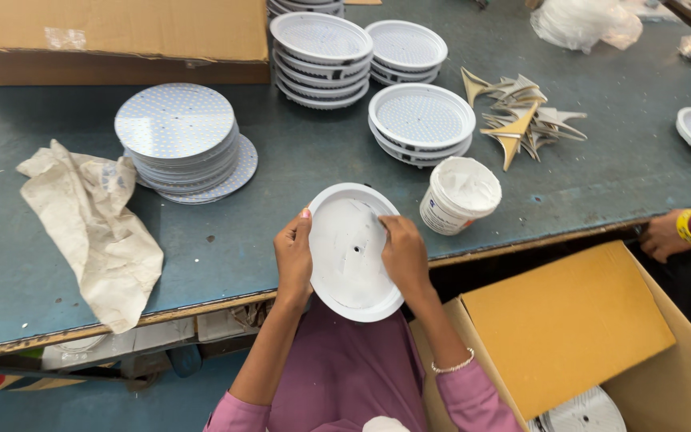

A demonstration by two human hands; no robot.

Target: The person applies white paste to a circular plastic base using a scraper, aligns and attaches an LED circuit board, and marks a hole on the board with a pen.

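hands — left hand (293, 256), right hand (404, 254) — grip white round dish (349, 260).

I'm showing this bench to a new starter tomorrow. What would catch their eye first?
The white round dish at the near table edge, gripped by the left hand and right hand. Next, the open tub of white paste right of it, and the stack of flat dotted discs further left.
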